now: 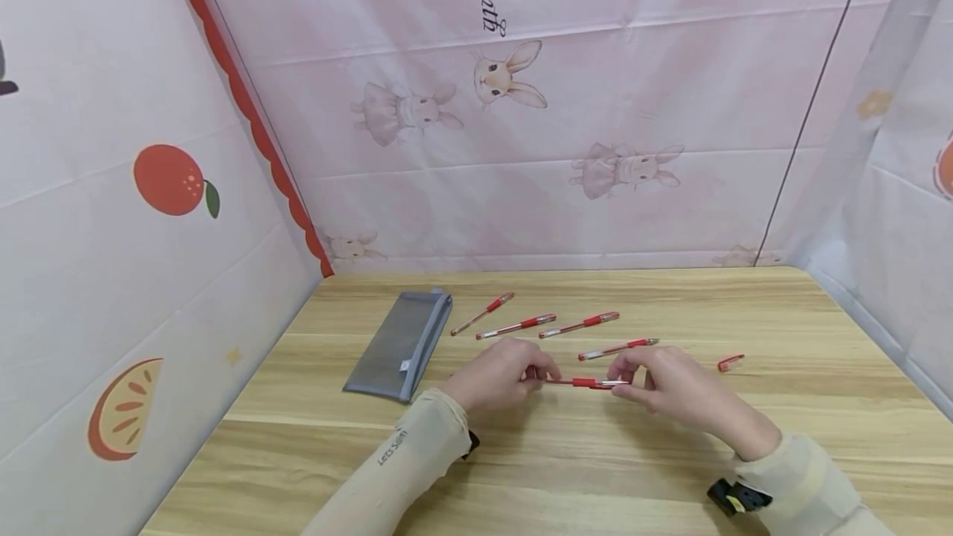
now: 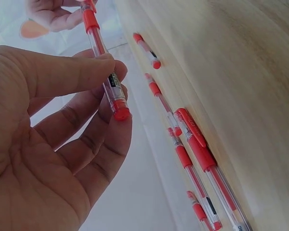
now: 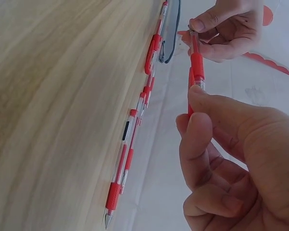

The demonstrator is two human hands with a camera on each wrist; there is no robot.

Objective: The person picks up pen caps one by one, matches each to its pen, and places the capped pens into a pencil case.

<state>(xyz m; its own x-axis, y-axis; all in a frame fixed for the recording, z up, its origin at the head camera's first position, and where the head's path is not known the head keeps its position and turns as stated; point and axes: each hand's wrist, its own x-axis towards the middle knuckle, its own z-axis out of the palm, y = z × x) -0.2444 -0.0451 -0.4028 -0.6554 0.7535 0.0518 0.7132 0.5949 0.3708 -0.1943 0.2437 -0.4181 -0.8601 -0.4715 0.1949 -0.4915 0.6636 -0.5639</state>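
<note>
Between my two hands a clear-barrelled red pen (image 1: 584, 383) is held level above the table, its capped end to the right. My left hand (image 1: 502, 375) pinches the rear of the barrel between thumb and fingers; the red end plug shows in the left wrist view. My right hand (image 1: 673, 387) pinches the cap end, thumb over the clear cap with its red clip (image 3: 191, 79). Just beyond the hands lies an uncapped pen (image 1: 618, 349), metal tip bare. A loose cap with a red clip (image 1: 731, 363) rests to the right of my right hand.
Three more red pens lie farther back: one at the left (image 1: 484, 314), one in the middle (image 1: 524, 325), one to the right (image 1: 581, 325). A grey mesh zip pouch (image 1: 387, 346) lies flat at the left. Printed cloth walls (image 1: 521, 213) border the wooden table (image 1: 558, 470).
</note>
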